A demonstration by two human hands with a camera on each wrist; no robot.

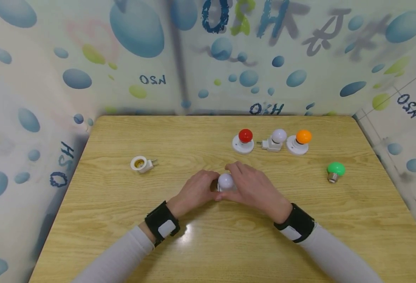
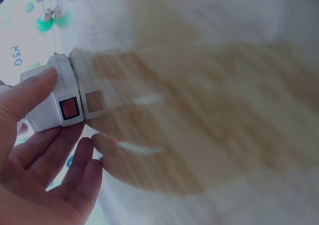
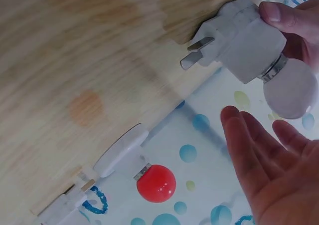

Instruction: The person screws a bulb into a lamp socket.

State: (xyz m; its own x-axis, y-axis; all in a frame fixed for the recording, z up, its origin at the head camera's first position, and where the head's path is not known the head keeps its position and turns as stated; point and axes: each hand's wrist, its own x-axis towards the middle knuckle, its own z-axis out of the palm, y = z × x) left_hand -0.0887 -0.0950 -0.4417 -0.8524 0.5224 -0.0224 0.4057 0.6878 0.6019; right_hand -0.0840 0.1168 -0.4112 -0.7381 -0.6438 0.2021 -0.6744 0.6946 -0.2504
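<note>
Near the middle of the wooden table, my left hand [image 1: 198,189] grips a white plug-in lamp socket [image 3: 254,45] between thumb and fingers. A red rocker switch [image 2: 70,108] shows on its side in the left wrist view, and two flat metal prongs [image 3: 197,52] stick out in the right wrist view. Seated in the socket is a round white bulb [image 1: 225,181]; a metal band of its base shows. My right hand [image 1: 255,190] is held around the bulb's right side, its fingers [image 3: 239,150] extended and slightly apart from the bulb in the right wrist view.
Toward the back stand a red bulb [image 1: 245,135] and an orange bulb [image 1: 303,136] on round white bases, with a white bulb [image 1: 278,136] in a plug socket between them. A green bulb [image 1: 336,169] lies at right, a bulbless plug socket [image 1: 142,164] at left.
</note>
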